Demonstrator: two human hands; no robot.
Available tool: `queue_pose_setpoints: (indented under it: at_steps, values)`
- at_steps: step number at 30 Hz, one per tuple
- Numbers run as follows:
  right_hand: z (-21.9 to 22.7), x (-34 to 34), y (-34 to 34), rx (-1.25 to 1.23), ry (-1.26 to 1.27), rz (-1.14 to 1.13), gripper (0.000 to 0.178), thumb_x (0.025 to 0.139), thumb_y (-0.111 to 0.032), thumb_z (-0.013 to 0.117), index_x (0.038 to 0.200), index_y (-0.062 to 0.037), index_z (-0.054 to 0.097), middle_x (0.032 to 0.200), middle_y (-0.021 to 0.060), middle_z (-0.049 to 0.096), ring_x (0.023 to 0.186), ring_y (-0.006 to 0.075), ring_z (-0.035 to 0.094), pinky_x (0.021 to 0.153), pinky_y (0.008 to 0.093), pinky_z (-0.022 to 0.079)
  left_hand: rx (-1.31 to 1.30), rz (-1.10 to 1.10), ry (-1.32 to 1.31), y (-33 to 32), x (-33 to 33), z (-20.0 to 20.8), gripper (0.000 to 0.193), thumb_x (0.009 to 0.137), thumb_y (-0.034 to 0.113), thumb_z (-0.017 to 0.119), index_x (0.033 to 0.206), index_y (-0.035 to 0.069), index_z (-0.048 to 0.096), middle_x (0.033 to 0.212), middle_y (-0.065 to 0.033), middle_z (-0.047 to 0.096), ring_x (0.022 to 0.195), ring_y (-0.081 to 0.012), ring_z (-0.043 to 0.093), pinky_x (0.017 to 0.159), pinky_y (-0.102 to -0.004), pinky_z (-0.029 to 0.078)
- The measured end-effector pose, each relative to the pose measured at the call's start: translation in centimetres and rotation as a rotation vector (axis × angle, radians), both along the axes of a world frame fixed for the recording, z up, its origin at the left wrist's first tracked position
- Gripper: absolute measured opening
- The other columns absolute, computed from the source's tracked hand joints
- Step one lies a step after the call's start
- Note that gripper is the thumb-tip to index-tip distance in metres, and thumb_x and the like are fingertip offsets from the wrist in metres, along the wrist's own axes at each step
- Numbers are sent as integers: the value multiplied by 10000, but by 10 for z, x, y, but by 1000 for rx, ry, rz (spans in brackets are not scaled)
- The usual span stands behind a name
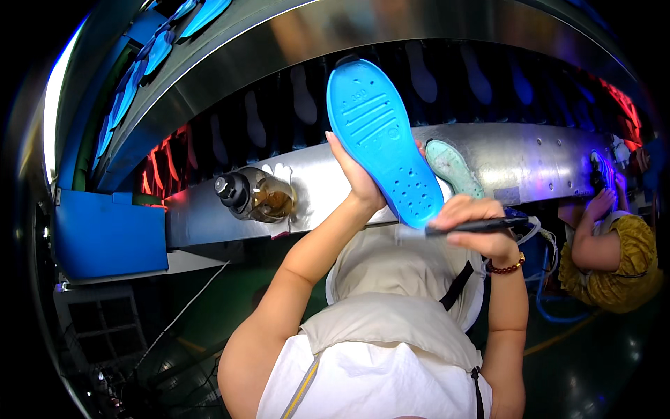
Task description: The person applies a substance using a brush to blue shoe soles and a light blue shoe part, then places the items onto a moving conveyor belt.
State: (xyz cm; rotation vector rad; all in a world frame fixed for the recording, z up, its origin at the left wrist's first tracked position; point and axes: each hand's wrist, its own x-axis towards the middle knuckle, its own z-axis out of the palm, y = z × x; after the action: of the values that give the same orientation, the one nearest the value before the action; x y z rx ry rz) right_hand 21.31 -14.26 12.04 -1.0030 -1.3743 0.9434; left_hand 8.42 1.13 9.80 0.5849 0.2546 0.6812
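A bright blue shoe sole (377,140) is in my left hand (359,174), tilted up with its heel end away from me. My fingers wrap behind it, and grooves and small holes mark the side turned to me. A black piece shows at the sole's far tip. My right hand (481,227) closes around the black handle of a brush (478,226). The brush's pale tip is blurred and lies by the near end of the sole. Just right of the blue sole, a pale green sole (455,170) lies on the metal ledge (506,157).
A bottle (262,195) with a black lid and amber contents stands on the ledge to the left. Beyond runs a dark conveyor (307,105) carrying several soles. A blue box (108,234) is at far left. A co-worker in a yellow garment (607,265) works at far right.
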Motion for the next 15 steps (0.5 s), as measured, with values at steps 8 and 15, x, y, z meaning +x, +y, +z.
queue_pose_setpoints:
  at_steps: [8,15]
  values:
    - [-7,3,-10,-5,94,86,245,653,40,655,891,-16,640,873,116,635,852,190,572,770,290,449,9,-61,-60,8,-6,12,976,678,784,31,1134,14,422,888,-203,562,771,-309,570,696,-419,479]
    - [-16,1,-9,-31,110,-12,226,664,34,648,889,8,637,872,112,632,895,182,553,841,292,418,65,-71,12,15,-3,16,971,695,770,29,1140,4,427,917,-205,561,799,-309,573,713,-429,481]
